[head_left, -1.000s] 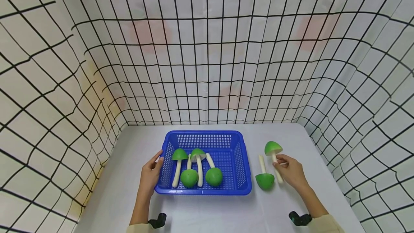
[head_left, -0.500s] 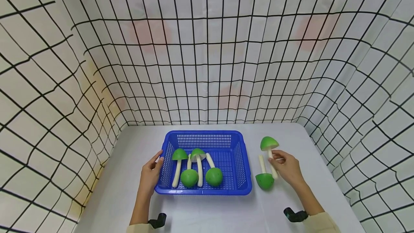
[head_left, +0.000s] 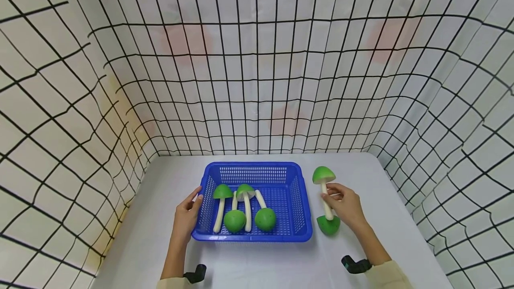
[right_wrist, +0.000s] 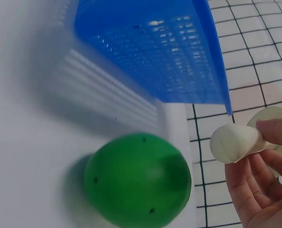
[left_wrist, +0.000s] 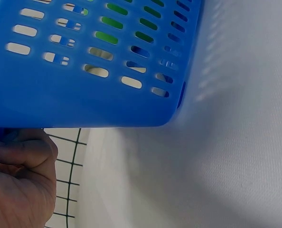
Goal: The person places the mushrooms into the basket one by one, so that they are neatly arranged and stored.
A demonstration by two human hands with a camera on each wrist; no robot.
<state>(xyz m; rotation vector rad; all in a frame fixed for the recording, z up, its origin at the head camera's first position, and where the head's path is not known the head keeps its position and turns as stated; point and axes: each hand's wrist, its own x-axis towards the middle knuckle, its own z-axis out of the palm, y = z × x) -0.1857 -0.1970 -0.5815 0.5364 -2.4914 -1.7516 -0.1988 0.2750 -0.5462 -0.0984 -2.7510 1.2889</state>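
Observation:
A blue plastic basket [head_left: 257, 238] with slotted walls stands on the table. At its left rim my left hand [head_left: 185, 217] grips the edge, thumb and fingers bent there in the left wrist view. Between thumb and fingers, my right hand [head_left: 346, 206] pinches the white stem of a toy mushroom [head_left: 323, 174] with a green cap, raised to the right of the basket. Below it, a second green-capped mushroom [head_left: 328, 226] lies on the table, its stem hidden in the head view by the held one. Several similar mushrooms [head_left: 265, 219] lie inside the basket, mostly toward its left.
White cloth covers the table [head_left: 257, 264]. Walls of white sheet with black grid lines [head_left: 257, 79] rise at the back and both sides. A dark wrist mount [head_left: 195, 274] sits on the left wrist, another [head_left: 355, 264] on the right.
The right hand has moved left with its mushroom, from beyond the mushroom lying on the table to above it, nearer the basket. The left hand and basket stay put.

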